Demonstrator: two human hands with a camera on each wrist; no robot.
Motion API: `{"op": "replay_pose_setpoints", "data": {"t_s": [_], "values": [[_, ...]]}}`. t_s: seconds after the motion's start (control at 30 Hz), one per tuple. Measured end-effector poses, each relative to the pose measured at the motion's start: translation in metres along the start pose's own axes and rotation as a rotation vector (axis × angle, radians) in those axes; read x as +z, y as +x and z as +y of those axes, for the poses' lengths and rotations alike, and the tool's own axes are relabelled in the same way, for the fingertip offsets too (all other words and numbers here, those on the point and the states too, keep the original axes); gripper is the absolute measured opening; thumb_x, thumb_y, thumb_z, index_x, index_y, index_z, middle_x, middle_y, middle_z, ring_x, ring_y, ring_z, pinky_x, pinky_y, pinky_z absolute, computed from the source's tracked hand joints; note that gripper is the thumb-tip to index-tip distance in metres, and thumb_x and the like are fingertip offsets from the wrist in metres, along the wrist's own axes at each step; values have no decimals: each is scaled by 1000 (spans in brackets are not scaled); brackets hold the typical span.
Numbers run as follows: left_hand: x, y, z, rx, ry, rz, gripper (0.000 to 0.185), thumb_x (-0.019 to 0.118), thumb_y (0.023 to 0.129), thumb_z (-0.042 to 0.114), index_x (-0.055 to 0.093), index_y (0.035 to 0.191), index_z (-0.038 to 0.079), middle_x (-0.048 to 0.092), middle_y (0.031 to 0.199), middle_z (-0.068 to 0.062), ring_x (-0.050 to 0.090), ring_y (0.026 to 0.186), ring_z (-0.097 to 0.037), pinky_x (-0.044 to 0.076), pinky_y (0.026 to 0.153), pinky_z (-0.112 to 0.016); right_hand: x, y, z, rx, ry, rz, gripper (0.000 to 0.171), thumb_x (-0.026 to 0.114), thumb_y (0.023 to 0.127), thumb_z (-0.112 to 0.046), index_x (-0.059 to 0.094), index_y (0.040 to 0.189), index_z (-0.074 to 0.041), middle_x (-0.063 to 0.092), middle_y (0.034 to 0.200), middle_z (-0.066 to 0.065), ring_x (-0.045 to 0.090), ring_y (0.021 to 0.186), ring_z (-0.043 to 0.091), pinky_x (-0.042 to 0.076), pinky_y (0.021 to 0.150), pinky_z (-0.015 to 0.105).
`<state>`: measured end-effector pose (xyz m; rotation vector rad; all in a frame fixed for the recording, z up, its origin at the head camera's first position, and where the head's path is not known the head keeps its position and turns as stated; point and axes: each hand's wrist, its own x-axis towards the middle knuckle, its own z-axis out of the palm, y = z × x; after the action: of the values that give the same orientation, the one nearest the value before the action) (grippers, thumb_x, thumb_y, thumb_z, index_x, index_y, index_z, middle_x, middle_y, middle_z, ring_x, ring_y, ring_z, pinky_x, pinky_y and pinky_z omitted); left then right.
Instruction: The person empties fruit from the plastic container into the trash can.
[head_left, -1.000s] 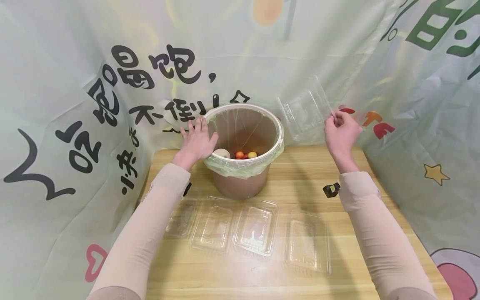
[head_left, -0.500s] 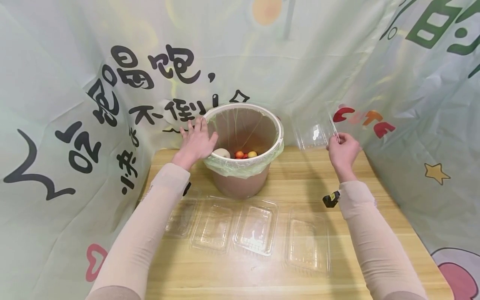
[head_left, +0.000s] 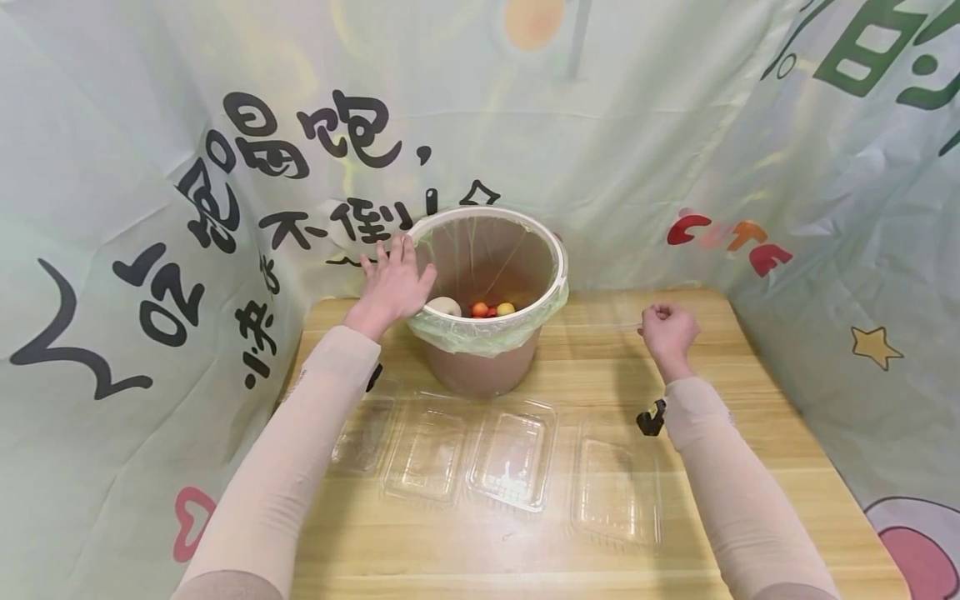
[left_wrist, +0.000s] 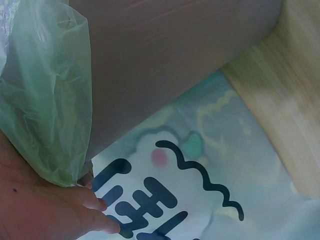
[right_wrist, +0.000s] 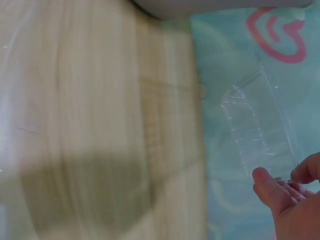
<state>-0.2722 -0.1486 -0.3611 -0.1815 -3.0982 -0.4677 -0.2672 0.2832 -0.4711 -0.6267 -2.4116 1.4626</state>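
My left hand [head_left: 393, 283] rests on the left rim of a pinkish-brown bin [head_left: 483, 371] lined with a pale green plastic bag [head_left: 487, 337]. Its fingers are spread; the left wrist view shows the hand [left_wrist: 55, 212] beside the bag's overhang. To the right of the bin, my right hand [head_left: 670, 333] pinches a clear plastic container [right_wrist: 257, 125] by its edge. That container is nearly invisible in the head view, but shows plainly in the right wrist view. A whitish round thing [head_left: 444, 307], a red-orange one [head_left: 478, 310] and a yellow one [head_left: 506, 309] lie inside the bin.
Several clear plastic containers lie in a row on the wooden table [head_left: 495, 558] in front of the bin, one of them [head_left: 615, 483] apart at the right. Printed cloth walls [head_left: 622, 108] stand behind and on both sides.
My right hand has come down and slightly nearer with the clear container, which has tipped from upright in front of the back wall to nearly level above the table. The left hand stays still.
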Motion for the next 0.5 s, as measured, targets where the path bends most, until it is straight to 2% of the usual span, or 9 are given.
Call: {"op": "replay_pose_setpoints", "data": {"t_s": [0.13, 0.37, 0.5], "values": [[-1, 0, 0, 1, 0, 1, 82, 25, 108, 50, 6, 167, -4, 2, 176, -24, -1, 160, -55, -2, 127, -75, 3, 0, 8, 25, -13, -23, 40, 51, 101, -11, 65, 134, 8, 71, 126, 31, 64, 58, -6, 51, 58, 6], [-1, -1, 1, -3, -4, 3, 82, 25, 108, 50, 6, 167, -4, 3, 176, -24, -1, 160, -55, -1, 127, -75, 7, 0, 21, 48, -22, -81, 42, 50, 102, -10, 62, 136, 11, 69, 125, 32, 66, 60, -3, 54, 59, 8], [-2, -3, 1, -2, -10, 1, 82, 26, 108, 50, 7, 167, -4, 3, 176, -24, -1, 160, -55, -2, 127, -75, 10, -1, 27, 75, -13, -107, 42, 50, 101, -8, 61, 136, 13, 67, 123, 29, 71, 68, 6, 58, 62, 11]]}}
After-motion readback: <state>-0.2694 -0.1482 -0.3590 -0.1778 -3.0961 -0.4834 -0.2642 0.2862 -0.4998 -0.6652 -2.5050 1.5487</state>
